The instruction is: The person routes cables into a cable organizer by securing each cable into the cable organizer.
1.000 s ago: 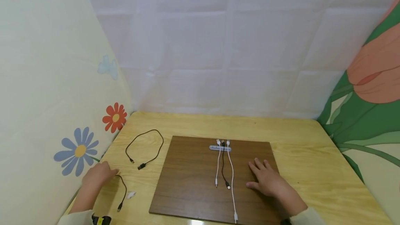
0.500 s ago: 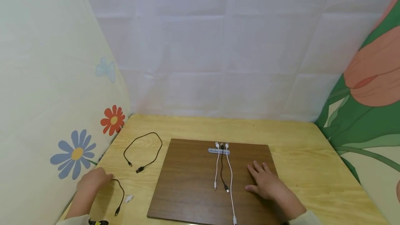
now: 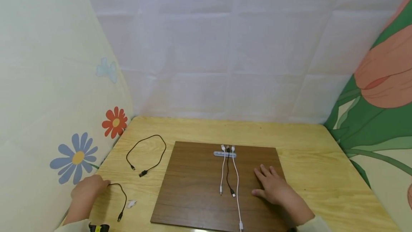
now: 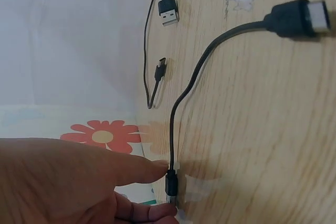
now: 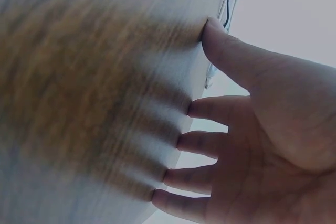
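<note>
On the pale yellow wood-grain table [image 3: 309, 160], the flat brown rectangular wood-look board [image 3: 190, 185] sits under the right hand [image 3: 273, 187], likely kept steady by it: fingers spread, fingertips down, gripping nothing. Left hand [image 3: 87, 188] has the short, thin black cable [image 4: 197, 71] by its far plug [image 4: 171, 183], left of the board, probably to control that end: thumb and fingertips pinched nearly together, forearm reaching forward, near plug [image 4: 295, 19] lying or raised (can't tell which).

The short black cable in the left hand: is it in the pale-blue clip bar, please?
Out: the left hand pinches the short black cable, away from the pale-blue clip bar.
</note>
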A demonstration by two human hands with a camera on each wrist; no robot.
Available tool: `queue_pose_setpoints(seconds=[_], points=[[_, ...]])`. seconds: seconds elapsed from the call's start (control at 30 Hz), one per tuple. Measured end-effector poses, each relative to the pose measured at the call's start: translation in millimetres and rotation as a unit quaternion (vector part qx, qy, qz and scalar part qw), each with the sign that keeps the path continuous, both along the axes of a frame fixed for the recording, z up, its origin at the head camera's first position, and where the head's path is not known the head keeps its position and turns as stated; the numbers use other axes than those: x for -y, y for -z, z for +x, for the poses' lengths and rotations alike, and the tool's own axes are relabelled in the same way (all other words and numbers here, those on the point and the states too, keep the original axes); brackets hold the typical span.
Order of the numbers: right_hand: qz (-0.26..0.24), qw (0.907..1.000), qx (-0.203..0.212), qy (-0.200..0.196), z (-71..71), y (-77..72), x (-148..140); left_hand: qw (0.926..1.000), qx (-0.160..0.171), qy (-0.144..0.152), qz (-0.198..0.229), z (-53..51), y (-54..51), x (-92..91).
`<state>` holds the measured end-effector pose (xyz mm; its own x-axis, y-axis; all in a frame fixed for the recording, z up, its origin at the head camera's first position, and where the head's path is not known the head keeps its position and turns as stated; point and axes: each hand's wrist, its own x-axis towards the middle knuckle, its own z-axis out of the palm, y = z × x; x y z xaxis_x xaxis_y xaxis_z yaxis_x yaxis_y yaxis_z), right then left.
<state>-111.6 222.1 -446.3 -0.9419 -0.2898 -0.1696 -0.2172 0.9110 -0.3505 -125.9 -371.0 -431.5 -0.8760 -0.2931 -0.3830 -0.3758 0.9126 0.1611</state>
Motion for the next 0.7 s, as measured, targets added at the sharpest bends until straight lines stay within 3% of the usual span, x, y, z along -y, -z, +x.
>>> queue_pose_setpoints(seconds=[0.27, 0.57, 0.7], points=[[-0.001, 1.0, -0.006, -0.001, 0.4, 1.5, 0, 1.0, 0.003, 0.001, -0.006, 0.3, -2.4, -4.8], [-0.003, 1.0, 0.001, -0.002, 1.4, 1.7, 1, 0.9997, 0.009, 0.024, 0.005, -3.4, 7.3, 2.0], [0.001, 1.0, -0.001, -0.001, 0.2, 1.5, 1, 0.9989, -0.007, 0.041, 0.022, -6.7, 12.8, 3.8]])
